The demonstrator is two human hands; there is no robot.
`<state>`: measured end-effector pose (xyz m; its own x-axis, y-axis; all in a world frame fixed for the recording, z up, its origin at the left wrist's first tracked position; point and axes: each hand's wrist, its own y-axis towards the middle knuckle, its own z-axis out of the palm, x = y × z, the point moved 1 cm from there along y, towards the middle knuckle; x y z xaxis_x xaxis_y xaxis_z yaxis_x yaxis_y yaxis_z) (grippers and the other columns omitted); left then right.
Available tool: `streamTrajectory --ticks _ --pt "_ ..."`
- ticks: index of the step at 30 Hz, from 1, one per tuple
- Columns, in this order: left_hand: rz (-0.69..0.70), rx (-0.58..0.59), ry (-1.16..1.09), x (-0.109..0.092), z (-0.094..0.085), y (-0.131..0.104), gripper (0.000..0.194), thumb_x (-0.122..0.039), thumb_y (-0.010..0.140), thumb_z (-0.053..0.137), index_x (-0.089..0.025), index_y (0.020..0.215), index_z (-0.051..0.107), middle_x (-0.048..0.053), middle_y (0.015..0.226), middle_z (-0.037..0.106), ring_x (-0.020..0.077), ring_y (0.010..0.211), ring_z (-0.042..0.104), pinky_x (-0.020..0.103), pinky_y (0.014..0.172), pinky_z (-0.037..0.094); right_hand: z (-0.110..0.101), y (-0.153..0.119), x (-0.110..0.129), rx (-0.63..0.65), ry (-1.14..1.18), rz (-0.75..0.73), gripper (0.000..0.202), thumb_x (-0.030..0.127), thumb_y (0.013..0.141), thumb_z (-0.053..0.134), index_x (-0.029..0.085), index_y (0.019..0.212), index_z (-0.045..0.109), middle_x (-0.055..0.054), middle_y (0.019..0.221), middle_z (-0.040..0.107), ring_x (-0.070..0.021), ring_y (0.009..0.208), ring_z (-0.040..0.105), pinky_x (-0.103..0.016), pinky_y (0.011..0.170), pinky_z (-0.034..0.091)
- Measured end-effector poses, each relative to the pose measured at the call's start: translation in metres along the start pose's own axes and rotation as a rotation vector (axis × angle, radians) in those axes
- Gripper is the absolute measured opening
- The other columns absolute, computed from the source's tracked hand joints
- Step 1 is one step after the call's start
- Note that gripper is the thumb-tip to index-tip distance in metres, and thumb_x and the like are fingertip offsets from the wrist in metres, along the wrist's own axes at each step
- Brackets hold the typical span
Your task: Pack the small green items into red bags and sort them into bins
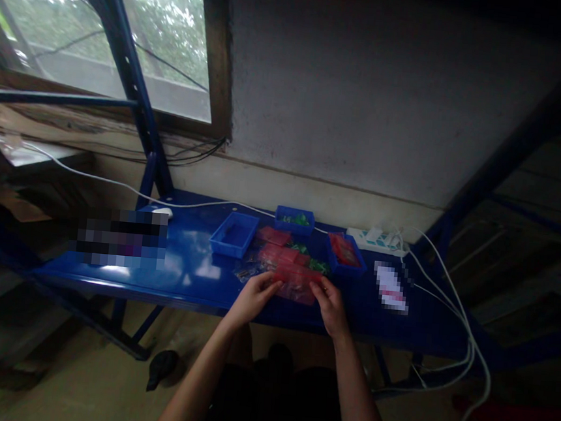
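A red plastic bag [297,285] is stretched between my two hands near the front edge of the blue table. My left hand [256,295] pinches its left side, and my right hand [330,303] pinches its right side. Just beyond the bag lie more red bags [279,256], with green pieces [319,265] beside them. Small clear packets [246,271] rest to the left of the red bags. An open blue tray [234,234] stands left of the pile, and another blue tray [345,254] with red bags in it stands to the right.
Behind the pile, a blue tray [294,219] holds green pieces. A white power strip [378,241] with cables is at the back right. Blurred-out items lie at the table's left [118,239] and right [391,287]. Blue frame posts rise at both sides.
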<state>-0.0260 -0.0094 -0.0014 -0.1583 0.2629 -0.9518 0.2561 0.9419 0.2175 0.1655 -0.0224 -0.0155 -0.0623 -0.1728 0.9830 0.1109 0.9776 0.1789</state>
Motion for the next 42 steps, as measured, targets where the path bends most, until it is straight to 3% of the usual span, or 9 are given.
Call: streamTrajectory --ticks 10,18,42 --pt "0.003 0.0 0.014 0.0014 -0.0003 -0.001 0.028 -0.041 0.081 0.054 -0.014 0.078 0.061 0.0 0.066 0.058 0.0131 0.061 0.049 0.022 0.056 0.037 0.0015 -0.0006 0.003 0.003 0.002 -0.014 0.028 0.045 0.076 0.063 0.021 0.091 0.067 -0.004 0.091 0.071 -0.025 0.089 0.064 -0.036 0.081 0.05" --pt "0.003 -0.025 0.013 0.0016 -0.0003 -0.0014 0.031 -0.043 0.081 0.054 -0.014 0.082 0.064 0.001 0.068 0.06 0.0143 0.063 0.051 0.023 0.058 0.039 0.0004 0.0005 -0.004 -0.084 0.066 0.009 0.059 0.043 0.074 0.066 0.025 0.126 0.046 -0.006 0.095 0.069 -0.0242 0.089 0.065 -0.037 0.079 0.051" --pt "0.007 -0.017 0.059 0.0011 -0.0011 -0.0016 0.03 -0.043 0.082 0.052 -0.015 0.074 0.058 -0.002 0.062 0.051 0.0121 0.058 0.043 0.022 0.055 0.032 0.0008 -0.0034 -0.0006 -0.11 0.05 -0.014 0.051 0.046 0.076 0.063 0.025 0.119 0.047 -0.005 0.092 0.065 -0.0222 0.082 0.063 -0.033 0.071 0.049"
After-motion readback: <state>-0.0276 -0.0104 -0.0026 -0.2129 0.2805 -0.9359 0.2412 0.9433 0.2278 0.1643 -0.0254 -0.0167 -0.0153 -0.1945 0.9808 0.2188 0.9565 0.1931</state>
